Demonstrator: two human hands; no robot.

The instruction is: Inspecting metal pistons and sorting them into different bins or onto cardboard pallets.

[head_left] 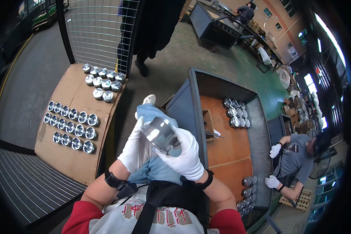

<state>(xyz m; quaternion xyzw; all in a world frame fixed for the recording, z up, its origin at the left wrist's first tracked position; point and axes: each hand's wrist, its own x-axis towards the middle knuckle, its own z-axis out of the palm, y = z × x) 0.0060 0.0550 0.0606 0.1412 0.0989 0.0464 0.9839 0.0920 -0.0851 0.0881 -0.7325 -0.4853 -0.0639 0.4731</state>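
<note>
Between my two white-gloved hands, above my lap, is a shiny metal piston (160, 134), tilted and a little blurred. My left hand (135, 150) grips its left side, the fingers partly hidden by it. On its right and lower side, my right hand (184, 153) is closed round it. To my left, several more pistons (75, 128) stand in rows on a cardboard-covered surface (58, 163), with another group of pistons (102, 82) at its far end. More pistons (236, 113) sit inside the metal-walled bin on my right.
The dark metal bin (232, 86) on my right has an orange-brown base, a small open cardboard box (208, 123) and near-side pistons (249, 193). Beyond it sits a co-worker (296, 156) in white gloves. A wire mesh panel (99, 35) and a dark-clothed person (152, 31) stand ahead.
</note>
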